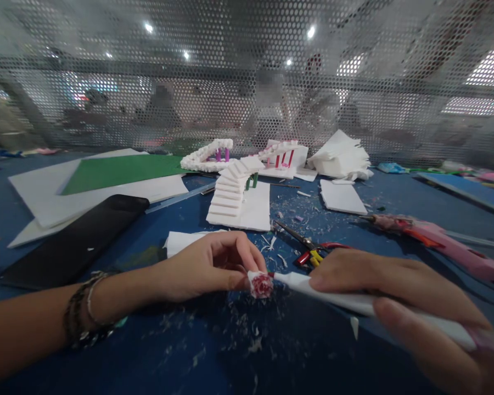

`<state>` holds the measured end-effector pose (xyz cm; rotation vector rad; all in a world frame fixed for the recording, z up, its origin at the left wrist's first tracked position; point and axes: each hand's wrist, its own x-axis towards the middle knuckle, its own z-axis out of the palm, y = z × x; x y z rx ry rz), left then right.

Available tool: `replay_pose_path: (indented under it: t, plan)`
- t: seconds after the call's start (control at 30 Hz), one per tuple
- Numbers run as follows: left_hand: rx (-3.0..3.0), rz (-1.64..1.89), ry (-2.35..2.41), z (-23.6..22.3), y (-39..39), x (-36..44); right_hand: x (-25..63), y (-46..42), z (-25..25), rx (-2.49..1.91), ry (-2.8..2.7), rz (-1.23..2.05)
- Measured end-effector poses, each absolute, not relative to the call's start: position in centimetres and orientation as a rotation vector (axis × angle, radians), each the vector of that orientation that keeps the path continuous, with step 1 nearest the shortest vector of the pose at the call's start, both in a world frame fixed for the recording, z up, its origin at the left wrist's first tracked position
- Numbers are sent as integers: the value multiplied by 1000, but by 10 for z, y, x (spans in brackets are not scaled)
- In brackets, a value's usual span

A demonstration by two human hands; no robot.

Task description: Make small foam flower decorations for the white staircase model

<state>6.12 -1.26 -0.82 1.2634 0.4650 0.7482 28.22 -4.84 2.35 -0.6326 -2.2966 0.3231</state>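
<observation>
Between the thumb and fingers of my left hand (218,263) is a small white piece with a red, flower-like face (261,285). My right hand (407,285) is closed around a long white marker (346,299), its dark red tip meeting or almost meeting the edge of the flower. Whether the tip truly touches cannot be made out. Just beyond the marker lie pliers (308,247) with red and yellow handles, partly covered by my right hand. White scraps are scattered on the blue table (214,351) beneath both hands.
A white model staircase (228,192) stands ahead, with two more white models (208,156) (282,156) behind. A black phone (78,241) and green sheet (123,171) lie left. To the right are a pink glue gun (440,241) and white squares (341,196). Perforated metal (230,66) rises behind.
</observation>
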Motion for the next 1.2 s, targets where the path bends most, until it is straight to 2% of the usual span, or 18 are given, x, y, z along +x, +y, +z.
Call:
replay_pose_path:
  t: [0.57,0.87,1.0,1.2]
  plan:
    - [1223,763,398,-10,-12,61,285,-52,31,-805,-2296,428]
    - [1249,754,397,-10,-11,61,291,-52,29,-922,-2327,368]
    - [1254,751,398,-10,-12,60,291,-52,29,-923,-2248,326]
    - [1264,759,407,-11,-12,59,289,-52,29,-774,-2276,480]
